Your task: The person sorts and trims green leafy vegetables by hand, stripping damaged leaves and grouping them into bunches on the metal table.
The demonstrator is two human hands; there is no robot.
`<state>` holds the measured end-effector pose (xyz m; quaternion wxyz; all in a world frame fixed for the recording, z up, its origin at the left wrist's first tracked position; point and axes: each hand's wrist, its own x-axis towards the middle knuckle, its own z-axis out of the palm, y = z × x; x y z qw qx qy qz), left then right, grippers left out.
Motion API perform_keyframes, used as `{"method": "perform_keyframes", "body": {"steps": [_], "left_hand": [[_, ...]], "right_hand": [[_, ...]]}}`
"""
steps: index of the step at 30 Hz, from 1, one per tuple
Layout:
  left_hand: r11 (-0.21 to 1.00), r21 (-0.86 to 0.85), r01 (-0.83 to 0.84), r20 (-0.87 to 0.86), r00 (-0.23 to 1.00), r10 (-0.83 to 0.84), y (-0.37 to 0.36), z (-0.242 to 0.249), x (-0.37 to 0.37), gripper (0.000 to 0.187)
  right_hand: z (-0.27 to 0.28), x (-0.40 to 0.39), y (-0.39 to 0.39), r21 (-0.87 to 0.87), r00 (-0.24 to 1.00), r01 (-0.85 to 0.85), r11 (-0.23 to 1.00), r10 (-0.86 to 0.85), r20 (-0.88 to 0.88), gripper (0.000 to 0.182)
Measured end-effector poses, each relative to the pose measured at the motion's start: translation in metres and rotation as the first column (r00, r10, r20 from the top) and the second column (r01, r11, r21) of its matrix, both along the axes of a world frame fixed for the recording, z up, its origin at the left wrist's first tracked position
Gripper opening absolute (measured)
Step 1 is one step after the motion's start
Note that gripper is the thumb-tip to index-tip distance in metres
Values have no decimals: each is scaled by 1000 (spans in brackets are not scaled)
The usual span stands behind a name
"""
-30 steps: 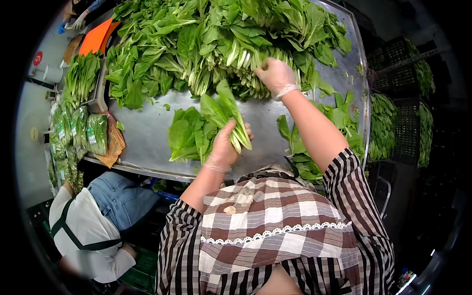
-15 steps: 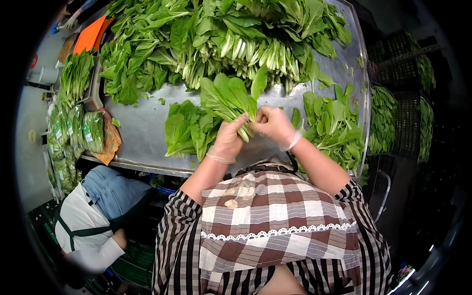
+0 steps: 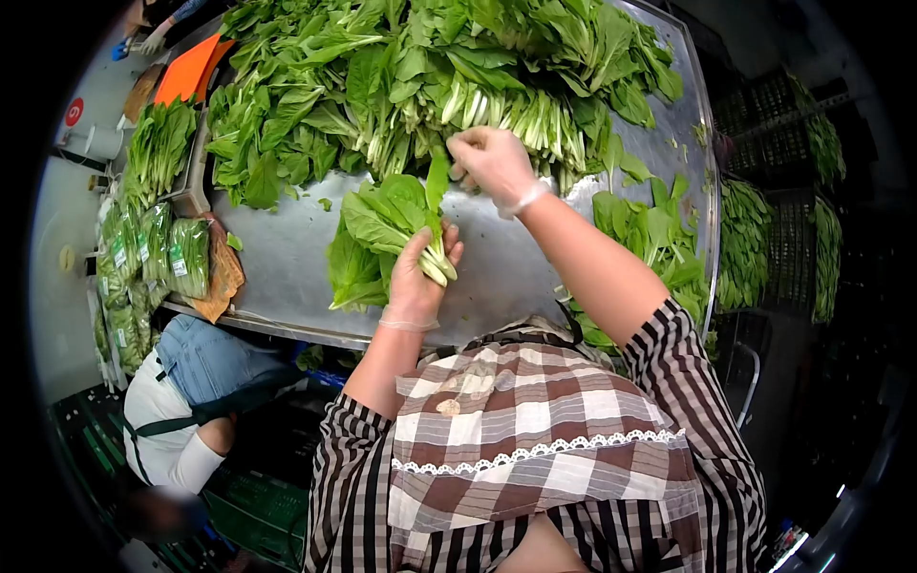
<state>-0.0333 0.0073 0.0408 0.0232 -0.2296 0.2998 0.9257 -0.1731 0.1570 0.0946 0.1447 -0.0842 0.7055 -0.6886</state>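
My left hand (image 3: 420,277), in a thin clear glove, is closed around the pale stems of a small bunch of leafy greens (image 3: 396,210). The leaves of this bunch point up and to the left. My right hand (image 3: 492,167), also gloved, hovers at the near edge of the large pile of leafy greens (image 3: 334,86), close to its white stems. Its fingers are bent but apart, with nothing visible in them. A smaller heap of greens (image 3: 353,272) lies on the metal table (image 3: 277,258), partly behind the held bunch.
Loose leaves (image 3: 650,229) lie along the table's right side. Crates of greens (image 3: 740,239) stand beyond that edge. At the left are bagged greens (image 3: 188,253), an orange board (image 3: 189,69) and a bending person (image 3: 210,372). Another person's gloved hand (image 3: 156,40) shows at upper left.
My right hand has left the bunch and moved up to the big pile. My left hand has shifted slightly left and down, keeping hold of the bunch.
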Motion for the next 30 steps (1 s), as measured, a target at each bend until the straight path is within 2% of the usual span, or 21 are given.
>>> {"method": "perform_keyframes", "body": {"steps": [2,3,4,6,9,12,14,18,19,21,22,24,25,29,30], "left_hand": [[997,-13,74,-11,997,-74,-1,3,3,38],[994,-15,110,-26,994,-111,-2,2,5,38],[989,-16,147,-38,988,-147,-3,2,8,39],[988,-38,151,-58,986,-154,-4,2,11,39],[994,-42,98,-66,993,-101,-6,-2,12,37],[998,-53,15,-76,997,-19,-7,-4,7,34],[998,-62,0,-99,995,-6,-6,-7,2,32],[980,-189,58,-125,989,-82,10,-15,-8,28],[971,-223,87,-68,992,-104,19,-12,-8,26],[931,-321,174,-74,975,-208,28,-14,-8,33],[904,-369,215,-76,963,-260,31,-15,-8,36],[900,-346,266,-57,951,-303,35,-17,-7,36],[897,-333,289,-47,945,-322,37,-19,-5,36],[891,-317,325,-20,937,-349,43,-22,4,34],[891,-326,317,-22,939,-342,43,-22,7,33]], "right_hand": [[4,-20,-17,151,994,110,982,-105,-39,43],[3,-30,-24,255,978,170,952,-131,-162,45],[0,-37,-27,259,986,159,953,-142,-84,43],[2,-44,-29,92,987,135,987,-142,70,35],[-3,-37,-20,-121,978,142,982,-120,172,26],[0,2,7,-195,971,-2,981,49,234,21],[-24,25,19,-164,983,-103,981,126,132,19],[-47,80,38,-140,954,-185,973,212,211,22],[-54,89,40,-121,955,-192,974,213,207,23],[-64,104,45,-81,957,-200,976,213,197,25],[-66,110,49,-91,955,-189,978,204,213,25],[-67,120,58,-110,950,-167,980,189,247,25],[-73,125,61,-201,933,-141,969,198,300,22],[-100,142,75,-343,885,-27,939,182,429,22],[-99,145,77,-298,883,-21,954,157,442,23]]}}
